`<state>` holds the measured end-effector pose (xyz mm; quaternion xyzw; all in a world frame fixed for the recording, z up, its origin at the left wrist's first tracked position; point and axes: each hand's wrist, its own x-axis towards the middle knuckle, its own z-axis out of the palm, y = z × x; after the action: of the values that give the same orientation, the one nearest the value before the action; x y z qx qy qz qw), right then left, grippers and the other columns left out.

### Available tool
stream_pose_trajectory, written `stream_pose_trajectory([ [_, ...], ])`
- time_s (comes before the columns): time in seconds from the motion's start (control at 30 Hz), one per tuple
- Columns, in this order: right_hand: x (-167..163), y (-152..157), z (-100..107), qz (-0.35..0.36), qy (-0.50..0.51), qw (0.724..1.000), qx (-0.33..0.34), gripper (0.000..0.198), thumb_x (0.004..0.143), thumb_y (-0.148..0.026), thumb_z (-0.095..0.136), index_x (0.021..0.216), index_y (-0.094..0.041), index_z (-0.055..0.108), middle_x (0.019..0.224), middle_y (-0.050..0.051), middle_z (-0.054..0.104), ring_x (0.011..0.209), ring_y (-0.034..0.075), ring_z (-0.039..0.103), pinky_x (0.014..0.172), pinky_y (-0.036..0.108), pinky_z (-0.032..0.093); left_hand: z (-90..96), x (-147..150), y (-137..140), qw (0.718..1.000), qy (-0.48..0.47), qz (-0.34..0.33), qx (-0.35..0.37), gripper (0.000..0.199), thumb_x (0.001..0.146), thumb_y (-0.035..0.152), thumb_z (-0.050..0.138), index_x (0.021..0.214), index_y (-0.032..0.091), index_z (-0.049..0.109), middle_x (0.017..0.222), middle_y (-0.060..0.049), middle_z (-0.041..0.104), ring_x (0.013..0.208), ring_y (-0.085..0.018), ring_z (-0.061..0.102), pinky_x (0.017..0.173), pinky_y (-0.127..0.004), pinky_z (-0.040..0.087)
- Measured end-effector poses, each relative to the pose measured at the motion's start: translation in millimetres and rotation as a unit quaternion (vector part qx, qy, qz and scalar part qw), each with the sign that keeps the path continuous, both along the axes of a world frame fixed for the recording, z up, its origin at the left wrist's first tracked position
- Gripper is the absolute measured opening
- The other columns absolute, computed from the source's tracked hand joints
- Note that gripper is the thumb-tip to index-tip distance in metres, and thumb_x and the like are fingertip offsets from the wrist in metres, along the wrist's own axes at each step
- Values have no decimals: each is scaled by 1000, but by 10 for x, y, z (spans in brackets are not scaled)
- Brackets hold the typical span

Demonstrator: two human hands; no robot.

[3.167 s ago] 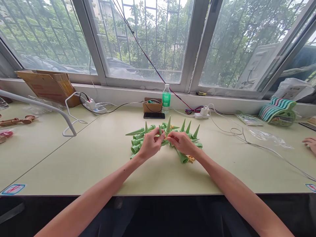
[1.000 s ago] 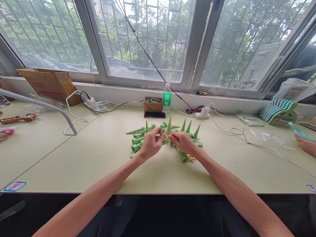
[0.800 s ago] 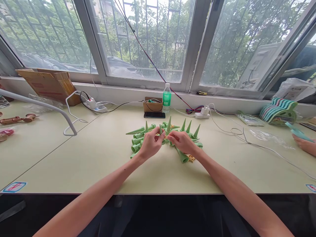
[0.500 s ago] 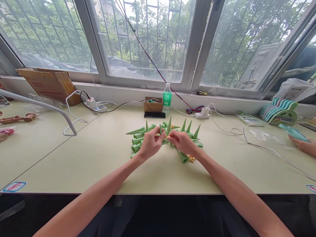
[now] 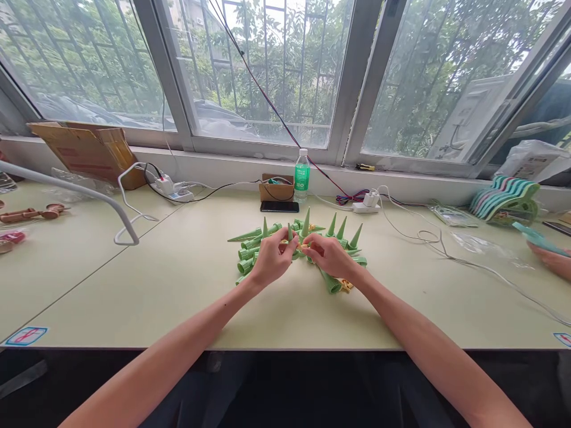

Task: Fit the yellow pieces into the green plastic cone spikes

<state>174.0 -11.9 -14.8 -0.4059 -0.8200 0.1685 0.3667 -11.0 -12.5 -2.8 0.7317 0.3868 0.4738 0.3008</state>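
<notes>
At the middle of a pale surface point(image 5: 307, 324), a green plastic spike point(image 5: 289, 232) is held point-up in the left hand point(image 5: 275, 255), thumb and fingers closed on it. Just beside it, a small yellow piece point(image 5: 303, 246) appears to be pinched by the right hand point(image 5: 329, 255). Little has been altered over the last few seconds; both hands are kept in place, so the same spike is judged to be still in work. At the right edge, a turquoise item point(image 5: 539, 239) is now gripped by a co-worker's hand point(image 5: 553, 262). Both forearms are stretched forward, angled inward, among green spikes point(image 5: 331, 227) stood upright or laid flat.
</notes>
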Motion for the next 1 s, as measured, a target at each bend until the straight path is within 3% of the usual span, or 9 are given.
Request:
stream_pose_trajectory([
  [0.17,2,0,-6,6,2,1000,-9,17,96,-34,48,92,-20,55,56,-6,47,50,10,38,56,23,32,-9,-8,2,1000,6,-2,3,19,90,37,52,84,19,53,63,4,48,44,-6,40,42,-19,32],
  [0.37,2,3,-1,15,14,1000,-8,25,96,-35,46,77,-19,51,57,-5,45,52,9,37,55,23,32,0,-10,-12,1000,9,-10,2,19,91,36,52,83,19,52,61,5,47,43,-6,39,41,-19,30],
  [0.63,11,14,-7,30,2,1000,5,36,98,-36,41,66,-20,41,53,-6,35,51,9,28,51,24,26,3,-11,-19,1000,10,-16,-2,20,90,37,52,83,19,51,61,5,47,41,-5,37,40,-19,29],
  [0.77,6,8,-2,15,-1,1000,2,34,98,-38,43,69,-19,46,55,-6,40,51,9,33,53,24,29,6,-10,-15,1000,7,-11,-9,20,90,38,52,83,19,52,62,4,49,42,-6,39,40,-20,31],
  [0.9,-1,1,-1,5,4,1000,-4,22,94,-40,51,87,-19,55,63,-4,51,54,10,39,56,24,33,13,-4,-11,1000,1,1,-9,21,90,38,52,83,19,53,62,4,50,43,-6,40,41,-20,34],
  [1.0,-1,3,-5,9,12,1000,-7,22,94,-39,51,86,-19,55,65,-3,52,54,10,39,56,24,34,17,-3,-12,1000,0,-1,-13,21,89,38,53,82,19,53,61,4,48,42,-6,39,41,-20,33],
])
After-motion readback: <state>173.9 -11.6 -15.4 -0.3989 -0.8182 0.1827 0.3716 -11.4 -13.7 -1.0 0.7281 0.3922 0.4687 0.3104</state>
